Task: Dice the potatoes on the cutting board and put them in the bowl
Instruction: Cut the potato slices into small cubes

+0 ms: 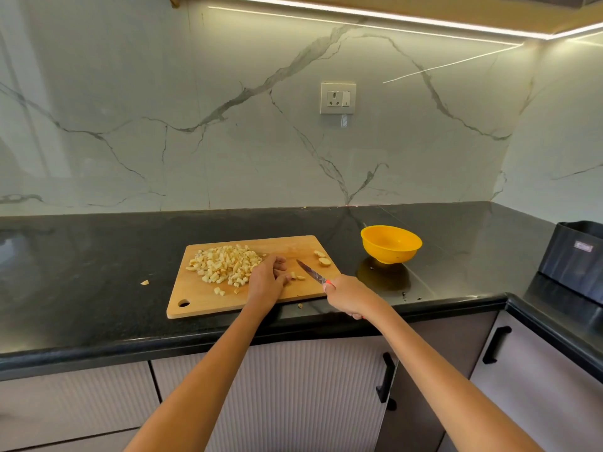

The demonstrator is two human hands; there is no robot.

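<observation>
My cutting board [208,298] sits right at the front edge of the black counter [98,256], its near side almost flush with the lip, so there's bare counter at 9 o'clock and behind it at 12. My left hand [267,278] rests on the board with fingers curled loosely beside the pile of diced potato [225,262], which covers the board's far-left part. Can't really tell if those fingers are pinching a piece, since the hand hides whatever's under it. My right hand [347,296] is wrapped around the knife [311,271] handle, which is mostly buried in my fist, just a bit of red showing; the blade points toward 11 o'clock, over the board. A few uncut potato slices [323,258] wait at the board's far-right corner. The yellow bowl [391,244] stands at 2 o'clock, just beside the board, not touching, nothing between. One stray piece [144,282] landed on the counter at 9 o'clock. A dark container [574,259] at 3 o'clock is cut off by the frame.
</observation>
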